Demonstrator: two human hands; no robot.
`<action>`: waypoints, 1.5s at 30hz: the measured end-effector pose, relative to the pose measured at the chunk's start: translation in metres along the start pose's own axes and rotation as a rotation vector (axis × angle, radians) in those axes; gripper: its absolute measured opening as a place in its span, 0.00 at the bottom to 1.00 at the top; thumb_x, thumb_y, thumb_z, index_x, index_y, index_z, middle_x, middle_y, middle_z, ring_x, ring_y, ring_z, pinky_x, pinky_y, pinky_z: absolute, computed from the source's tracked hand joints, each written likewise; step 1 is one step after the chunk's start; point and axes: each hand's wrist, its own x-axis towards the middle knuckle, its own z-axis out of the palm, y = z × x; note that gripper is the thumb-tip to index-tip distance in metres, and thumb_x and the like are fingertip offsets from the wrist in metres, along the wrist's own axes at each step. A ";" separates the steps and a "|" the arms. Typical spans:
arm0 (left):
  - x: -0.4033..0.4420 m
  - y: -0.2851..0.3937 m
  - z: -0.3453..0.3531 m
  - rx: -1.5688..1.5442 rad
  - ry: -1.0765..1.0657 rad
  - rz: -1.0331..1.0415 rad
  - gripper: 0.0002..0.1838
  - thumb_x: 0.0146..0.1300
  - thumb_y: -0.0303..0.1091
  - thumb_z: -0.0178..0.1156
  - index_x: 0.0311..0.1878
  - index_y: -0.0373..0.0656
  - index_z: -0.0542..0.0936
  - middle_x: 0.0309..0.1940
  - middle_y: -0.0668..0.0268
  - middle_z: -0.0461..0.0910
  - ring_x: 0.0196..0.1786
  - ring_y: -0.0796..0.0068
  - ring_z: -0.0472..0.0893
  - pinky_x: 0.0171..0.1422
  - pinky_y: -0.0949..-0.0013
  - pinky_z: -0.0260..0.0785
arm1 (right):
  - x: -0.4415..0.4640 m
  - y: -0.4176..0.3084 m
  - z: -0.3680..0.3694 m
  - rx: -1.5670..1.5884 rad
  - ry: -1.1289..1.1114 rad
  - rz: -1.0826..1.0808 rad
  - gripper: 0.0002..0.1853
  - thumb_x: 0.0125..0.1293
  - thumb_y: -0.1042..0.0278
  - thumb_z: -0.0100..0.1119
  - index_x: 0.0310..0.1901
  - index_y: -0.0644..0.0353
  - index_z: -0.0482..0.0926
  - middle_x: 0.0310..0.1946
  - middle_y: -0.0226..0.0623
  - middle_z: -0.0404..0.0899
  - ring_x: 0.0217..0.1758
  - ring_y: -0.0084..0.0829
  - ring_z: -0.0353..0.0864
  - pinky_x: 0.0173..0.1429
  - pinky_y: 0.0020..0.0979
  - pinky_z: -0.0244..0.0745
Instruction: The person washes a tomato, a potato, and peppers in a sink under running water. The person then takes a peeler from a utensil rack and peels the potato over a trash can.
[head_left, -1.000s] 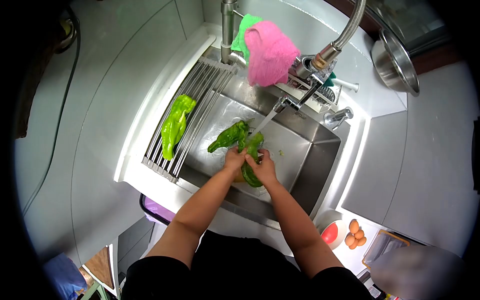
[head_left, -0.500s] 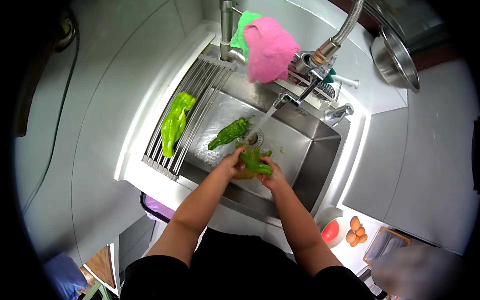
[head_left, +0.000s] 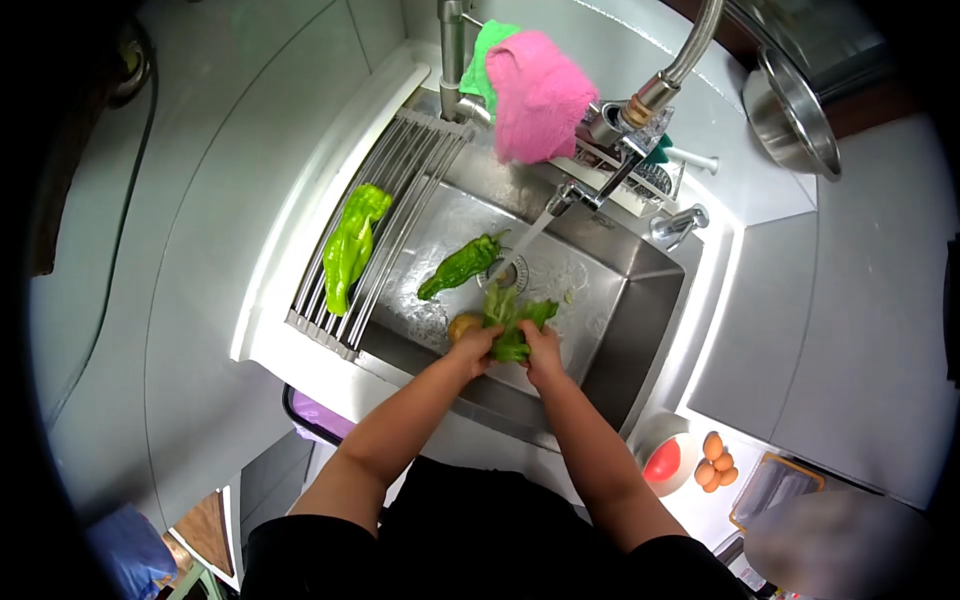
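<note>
Left hand [head_left: 475, 347] and right hand [head_left: 542, 352], half-curled, grip a motion-blurred green pepper [head_left: 510, 346] over a rectangular steel sink [head_left: 600, 285], fingertips indistinct.

The pepper [head_left: 353, 245] on the rack [head_left: 415, 155] over there is bright yellow-green, the wrinkled pepper [head_left: 460, 268] lying in the sink [head_left: 605, 290] a darker green. The towel [head_left: 540, 95] looks candy pink, the cloth [head_left: 490, 42] behind it mint green, the eggs [head_left: 705, 472] orange-brown, the bin liner [head_left: 322, 418] purple.
</note>
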 end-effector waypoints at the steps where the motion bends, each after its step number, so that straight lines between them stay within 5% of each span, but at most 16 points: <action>1: -0.014 0.002 0.001 0.017 0.001 0.071 0.20 0.61 0.38 0.52 0.54 0.39 0.66 0.43 0.58 0.74 0.44 0.65 0.76 0.38 0.64 0.72 | -0.011 0.000 0.006 0.042 0.050 -0.148 0.15 0.57 0.64 0.54 0.40 0.68 0.71 0.28 0.34 0.73 0.26 0.25 0.72 0.28 0.27 0.67; 5: 0.023 -0.009 -0.029 0.545 0.133 0.358 0.21 0.60 0.39 0.52 0.54 0.38 0.66 0.44 0.53 0.74 0.46 0.58 0.76 0.41 0.62 0.71 | 0.004 0.016 0.001 -0.083 -0.015 -0.199 0.20 0.58 0.58 0.55 0.45 0.66 0.69 0.31 0.36 0.72 0.26 0.26 0.72 0.25 0.27 0.67; 7: -0.015 0.009 -0.033 0.976 0.159 0.593 0.24 0.59 0.40 0.53 0.55 0.37 0.65 0.43 0.46 0.74 0.48 0.52 0.75 0.46 0.59 0.68 | -0.021 0.001 0.005 -0.188 -0.243 0.228 0.24 0.60 0.50 0.53 0.49 0.61 0.65 0.36 0.38 0.73 0.28 0.26 0.74 0.27 0.26 0.69; 9: -0.065 0.036 -0.041 1.077 0.298 0.731 0.25 0.59 0.40 0.52 0.56 0.35 0.64 0.34 0.44 0.76 0.42 0.46 0.76 0.47 0.54 0.66 | -0.037 -0.011 0.003 -0.260 -0.392 0.238 0.27 0.60 0.44 0.50 0.52 0.59 0.64 0.36 0.37 0.73 0.30 0.26 0.74 0.31 0.26 0.71; 11: -0.118 0.080 -0.047 1.086 0.388 0.606 0.25 0.60 0.40 0.51 0.58 0.37 0.63 0.31 0.45 0.76 0.37 0.47 0.77 0.44 0.53 0.67 | -0.043 -0.010 -0.003 -0.230 -0.542 0.195 0.26 0.61 0.46 0.50 0.51 0.60 0.65 0.39 0.38 0.73 0.29 0.27 0.75 0.31 0.26 0.70; 13: -0.131 0.108 -0.062 1.097 0.581 1.221 0.24 0.59 0.38 0.53 0.58 0.41 0.65 0.40 0.45 0.75 0.45 0.51 0.75 0.49 0.57 0.67 | -0.040 -0.007 -0.005 -0.216 -0.480 0.186 0.24 0.62 0.48 0.49 0.50 0.59 0.66 0.38 0.37 0.74 0.30 0.26 0.75 0.32 0.26 0.70; 19: -0.085 0.220 -0.060 0.998 0.823 1.174 0.22 0.58 0.35 0.52 0.57 0.42 0.67 0.51 0.48 0.69 0.50 0.50 0.71 0.55 0.57 0.62 | -0.019 -0.002 0.021 -0.204 -0.374 0.062 0.17 0.63 0.55 0.50 0.45 0.60 0.70 0.34 0.34 0.76 0.30 0.26 0.75 0.33 0.26 0.71; 25: -0.058 0.205 -0.046 1.680 1.182 1.068 0.18 0.57 0.32 0.51 0.52 0.49 0.73 0.58 0.54 0.64 0.61 0.51 0.62 0.66 0.47 0.48 | -0.012 -0.010 0.008 -0.175 -0.282 0.045 0.15 0.60 0.59 0.54 0.42 0.61 0.71 0.33 0.34 0.75 0.30 0.26 0.75 0.33 0.26 0.71; 27: -0.069 0.188 -0.027 1.368 1.015 1.646 0.18 0.46 0.23 0.52 0.43 0.45 0.76 0.49 0.56 0.69 0.55 0.54 0.66 0.60 0.49 0.54 | -0.008 -0.008 0.000 -0.145 -0.245 0.054 0.15 0.60 0.60 0.55 0.42 0.61 0.71 0.32 0.34 0.75 0.29 0.25 0.75 0.33 0.26 0.71; 29: -0.049 0.143 -0.017 1.325 0.604 1.707 0.12 0.43 0.25 0.55 0.35 0.45 0.76 0.33 0.62 0.71 0.39 0.60 0.72 0.42 0.63 0.67 | -0.004 -0.005 -0.006 -0.113 -0.146 0.033 0.15 0.59 0.60 0.55 0.42 0.61 0.71 0.31 0.33 0.75 0.29 0.25 0.75 0.33 0.25 0.71; 32: 0.007 0.088 -0.022 1.307 0.316 1.053 0.15 0.48 0.28 0.58 0.42 0.44 0.74 0.38 0.59 0.71 0.47 0.56 0.72 0.43 0.63 0.69 | 0.004 0.003 -0.012 -0.085 -0.114 0.034 0.13 0.61 0.60 0.52 0.42 0.61 0.70 0.30 0.34 0.74 0.26 0.24 0.74 0.29 0.25 0.71; 35: 0.091 0.054 -0.051 1.599 0.669 0.908 0.28 0.48 0.31 0.60 0.54 0.41 0.65 0.46 0.54 0.67 0.55 0.54 0.67 0.52 0.61 0.66 | 0.009 0.006 -0.016 -0.123 -0.113 0.026 0.13 0.62 0.60 0.52 0.41 0.61 0.70 0.30 0.33 0.74 0.26 0.24 0.74 0.29 0.25 0.70; 36: 0.096 0.057 -0.051 1.593 0.667 0.917 0.28 0.48 0.31 0.60 0.54 0.41 0.65 0.46 0.54 0.67 0.55 0.54 0.67 0.52 0.61 0.66 | 0.009 0.005 -0.016 -0.126 -0.110 0.018 0.13 0.62 0.60 0.52 0.41 0.61 0.70 0.30 0.33 0.74 0.26 0.24 0.74 0.29 0.25 0.70; 38: 0.107 0.062 -0.048 1.643 0.438 0.514 0.38 0.46 0.32 0.62 0.59 0.38 0.54 0.54 0.51 0.60 0.59 0.52 0.62 0.59 0.60 0.61 | 0.009 0.002 -0.017 -0.110 -0.112 0.044 0.13 0.62 0.61 0.52 0.41 0.61 0.71 0.30 0.33 0.74 0.26 0.24 0.74 0.29 0.25 0.70; 43: 0.121 0.056 -0.052 1.536 0.344 0.476 0.36 0.44 0.30 0.61 0.58 0.39 0.57 0.54 0.51 0.61 0.58 0.51 0.63 0.59 0.59 0.61 | 0.023 -0.006 -0.016 -0.204 -0.142 -0.002 0.15 0.59 0.61 0.56 0.43 0.61 0.70 0.32 0.33 0.74 0.30 0.25 0.74 0.32 0.26 0.71; 45: 0.099 0.052 -0.053 1.475 0.215 0.607 0.35 0.41 0.29 0.64 0.57 0.46 0.62 0.53 0.56 0.63 0.56 0.54 0.64 0.58 0.60 0.63 | 0.034 -0.008 -0.015 -0.351 0.014 -0.353 0.21 0.56 0.62 0.59 0.49 0.62 0.68 0.37 0.37 0.73 0.31 0.28 0.75 0.34 0.29 0.72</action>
